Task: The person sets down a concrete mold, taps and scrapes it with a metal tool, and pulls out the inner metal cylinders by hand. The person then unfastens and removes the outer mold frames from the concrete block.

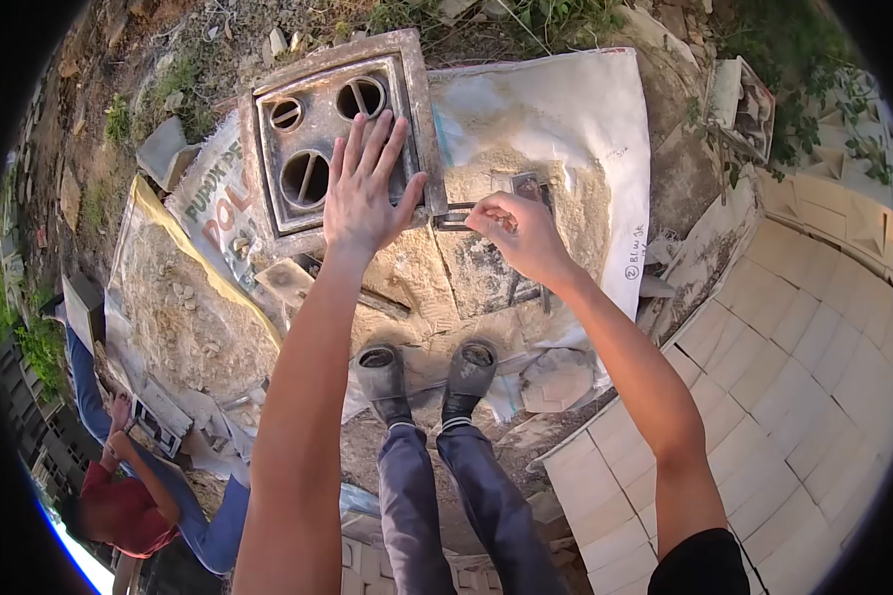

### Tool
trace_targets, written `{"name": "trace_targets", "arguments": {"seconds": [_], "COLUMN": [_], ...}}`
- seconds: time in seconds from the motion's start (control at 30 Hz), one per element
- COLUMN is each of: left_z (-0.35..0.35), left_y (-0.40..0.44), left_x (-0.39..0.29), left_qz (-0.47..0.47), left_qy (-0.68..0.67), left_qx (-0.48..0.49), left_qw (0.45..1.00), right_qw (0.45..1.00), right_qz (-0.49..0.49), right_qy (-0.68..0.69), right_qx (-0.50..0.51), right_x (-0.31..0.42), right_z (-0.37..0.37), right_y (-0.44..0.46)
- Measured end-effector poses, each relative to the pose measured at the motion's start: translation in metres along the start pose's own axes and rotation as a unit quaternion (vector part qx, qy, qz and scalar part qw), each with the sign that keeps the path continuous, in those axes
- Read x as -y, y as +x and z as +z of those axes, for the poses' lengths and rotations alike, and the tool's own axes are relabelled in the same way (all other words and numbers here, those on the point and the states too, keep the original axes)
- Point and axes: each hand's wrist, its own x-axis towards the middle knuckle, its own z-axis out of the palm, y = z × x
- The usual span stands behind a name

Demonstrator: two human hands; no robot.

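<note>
My left hand (370,188) lies flat with its fingers spread over a square, dusty metal mould (318,127). Three round holes with crossbars show in the mould; the palm hides part of its right side. My right hand (518,228) has its fingers curled in a pinch around the end of a thin metal handle (453,218) beside the mould's lower right corner. The fingertips partly cover that handle. Beneath my right hand lies a dark, sand-covered metal plate (481,273) with bars along its edges.
A white printed sack (620,129) lies under the work, scattered with sand. A sand heap (174,297) is at left. Stacked pale tiles (764,327) stand at right. A seated person (134,506) in a red shirt is at lower left. My shoes (471,369) stand close to the sack.
</note>
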Motion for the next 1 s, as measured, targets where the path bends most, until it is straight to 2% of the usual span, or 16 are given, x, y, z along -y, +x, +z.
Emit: {"name": "trace_targets", "arguments": {"seconds": [0.03,0.07,0.17,0.4,0.5,0.57,0.6,0.63,0.67,0.7,0.77,0.8,0.83,0.9,0.93,1.0], "left_z": [0.000,0.000,0.002,0.003,0.003,0.002,0.003,0.002,0.002,0.002,0.002,0.003,0.004,0.007,0.006,0.005], "left_y": [0.000,0.000,0.000,0.000,0.000,0.000,0.001,0.001,0.001,0.002,0.003,0.001,0.000,0.000,0.002,0.001], "left_x": [0.000,0.000,0.000,0.001,0.001,0.002,0.001,0.001,0.000,0.002,0.003,0.003,0.004,0.005,0.004,0.003], "left_qz": [-0.001,0.001,0.006,0.008,0.010,0.011,0.012,0.014,0.012,0.012,0.016,0.018,0.018,0.009,0.009,0.007], "left_qy": [0.000,0.002,0.003,0.005,0.008,0.004,0.002,0.002,0.000,0.000,0.004,0.001,0.003,0.001,0.002,0.008], "left_qx": [0.001,-0.002,-0.008,-0.011,-0.009,-0.007,-0.006,-0.005,-0.003,-0.001,-0.003,-0.005,-0.002,0.007,0.005,0.008], "left_qw": [1.000,1.000,1.000,1.000,1.000,1.000,1.000,1.000,1.000,1.000,1.000,1.000,1.000,1.000,1.000,1.000], "right_qw": [0.998,0.997,0.989,0.990,0.986,0.957,0.956,0.918,0.854,0.856,0.892,0.903,0.904,0.908,0.906,0.918], "right_qz": [0.041,0.013,0.022,0.011,0.029,0.173,0.175,0.292,0.398,0.398,0.321,0.315,0.315,0.270,0.202,0.213], "right_qy": [0.034,0.056,0.121,0.106,0.086,-0.145,-0.145,-0.241,-0.329,-0.326,-0.308,-0.291,-0.288,-0.309,-0.359,-0.312], "right_qx": [-0.018,-0.053,-0.086,-0.094,-0.143,-0.182,-0.184,-0.121,-0.053,-0.054,-0.079,-0.036,-0.035,-0.082,-0.098,-0.116], "right_x": [-0.004,-0.009,-0.011,-0.015,-0.041,-0.096,-0.126,-0.158,-0.183,-0.197,-0.214,-0.212,-0.208,-0.194,-0.208,-0.226], "right_z": [0.003,0.008,0.015,0.017,0.013,0.008,0.011,0.016,0.020,0.025,0.042,0.048,0.052,0.057,0.061,0.065], "right_y": [-0.003,-0.005,-0.011,-0.013,-0.008,-0.005,-0.011,-0.017,-0.021,-0.031,-0.056,-0.055,-0.059,-0.069,-0.068,-0.064]}}
